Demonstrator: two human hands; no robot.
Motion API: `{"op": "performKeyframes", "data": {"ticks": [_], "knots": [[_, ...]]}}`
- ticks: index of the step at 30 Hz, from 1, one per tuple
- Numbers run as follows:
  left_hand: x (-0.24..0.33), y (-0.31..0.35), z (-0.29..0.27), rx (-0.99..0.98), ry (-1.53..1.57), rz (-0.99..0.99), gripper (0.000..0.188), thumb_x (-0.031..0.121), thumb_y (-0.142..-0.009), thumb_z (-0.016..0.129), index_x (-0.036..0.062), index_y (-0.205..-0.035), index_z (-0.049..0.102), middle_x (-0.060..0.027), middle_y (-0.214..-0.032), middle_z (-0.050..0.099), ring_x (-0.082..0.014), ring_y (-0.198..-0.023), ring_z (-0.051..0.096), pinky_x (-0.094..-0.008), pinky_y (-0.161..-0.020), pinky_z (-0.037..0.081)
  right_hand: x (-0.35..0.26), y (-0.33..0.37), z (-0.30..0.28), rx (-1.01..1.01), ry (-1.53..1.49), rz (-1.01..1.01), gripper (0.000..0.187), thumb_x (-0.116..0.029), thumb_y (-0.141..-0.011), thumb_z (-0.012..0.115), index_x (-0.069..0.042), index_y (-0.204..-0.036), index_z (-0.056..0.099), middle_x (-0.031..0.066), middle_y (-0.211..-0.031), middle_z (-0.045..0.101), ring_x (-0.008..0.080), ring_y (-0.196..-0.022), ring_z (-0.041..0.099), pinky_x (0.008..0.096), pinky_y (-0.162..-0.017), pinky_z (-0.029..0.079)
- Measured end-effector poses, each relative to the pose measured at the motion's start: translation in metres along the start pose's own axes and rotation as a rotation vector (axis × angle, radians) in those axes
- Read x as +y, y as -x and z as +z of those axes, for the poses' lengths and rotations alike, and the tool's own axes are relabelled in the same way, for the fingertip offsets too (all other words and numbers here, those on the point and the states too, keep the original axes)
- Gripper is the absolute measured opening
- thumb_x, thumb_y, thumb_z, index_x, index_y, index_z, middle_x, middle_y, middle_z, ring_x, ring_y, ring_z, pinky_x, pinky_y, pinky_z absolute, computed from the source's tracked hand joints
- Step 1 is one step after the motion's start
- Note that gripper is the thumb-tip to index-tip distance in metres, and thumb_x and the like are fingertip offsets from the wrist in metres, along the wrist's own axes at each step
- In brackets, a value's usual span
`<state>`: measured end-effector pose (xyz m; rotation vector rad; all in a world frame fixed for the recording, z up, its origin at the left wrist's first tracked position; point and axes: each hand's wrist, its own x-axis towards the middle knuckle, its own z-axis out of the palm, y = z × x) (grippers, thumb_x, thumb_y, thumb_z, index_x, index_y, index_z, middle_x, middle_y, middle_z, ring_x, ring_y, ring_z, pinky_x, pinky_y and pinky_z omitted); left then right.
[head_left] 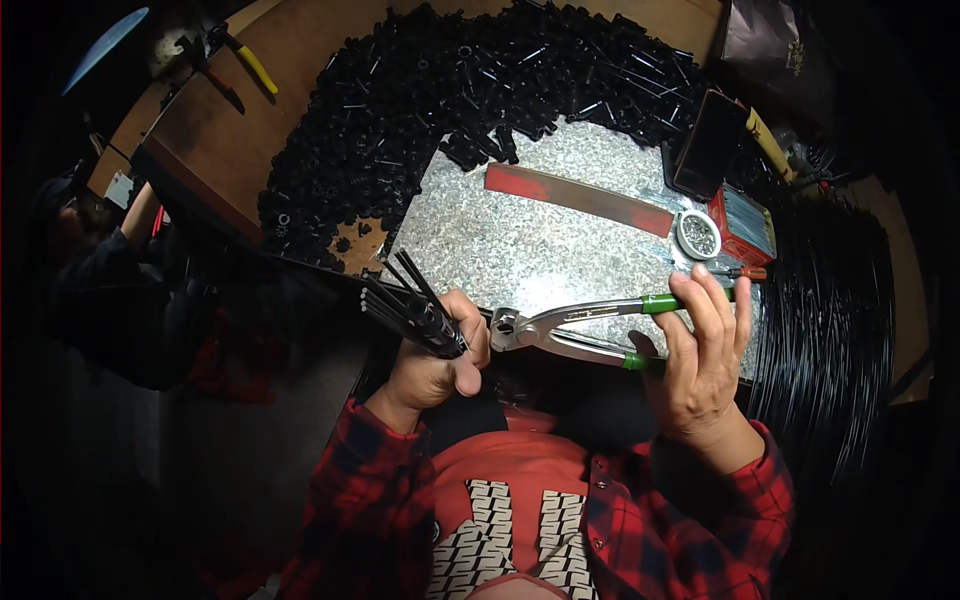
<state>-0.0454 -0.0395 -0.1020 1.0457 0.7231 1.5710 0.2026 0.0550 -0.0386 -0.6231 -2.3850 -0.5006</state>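
Note:
My left hand (432,372) is closed around a black part with several thin dark rods (408,315) sticking out toward the upper left. In my right hand (702,365) are end-cutting pincers (560,328) with green grips, held across the handles with the fingers partly extended. The pincers' handles are spread, and their jaws lie just right of my left fist. Whether the jaws touch anything in that fist I cannot tell. Behind both hands lies a speckled grey slab (450,240).
A large heap of small black parts (400,100) covers the far side. On the slab lie a flat red-brown bar (580,200) and a white cup of small metal pieces (698,235). Nearby are a red box (745,225), a phone (708,145) and a bundle of black rods (825,320).

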Motion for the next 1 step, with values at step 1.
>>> {"op": "performKeyframes", "data": {"ticks": [1], "knots": [[-0.0049,-0.0001,-0.0019,-0.021,-0.035,0.039,0.054,0.048,-0.070,0.077,0.0114,-0.087,0.041,0.0026,-0.061,0.045,-0.0061,-0.052,0.039,-0.0225,-0.048,0.033,-0.0023,-0.0038,-0.0031,0.009,0.109,-0.031,0.043,-0.020,-0.075,0.073,-0.001,-0.108,0.054,0.0172,-0.118,0.053,0.0338,-0.116,0.053,0.0557,-0.105,0.030]]}}
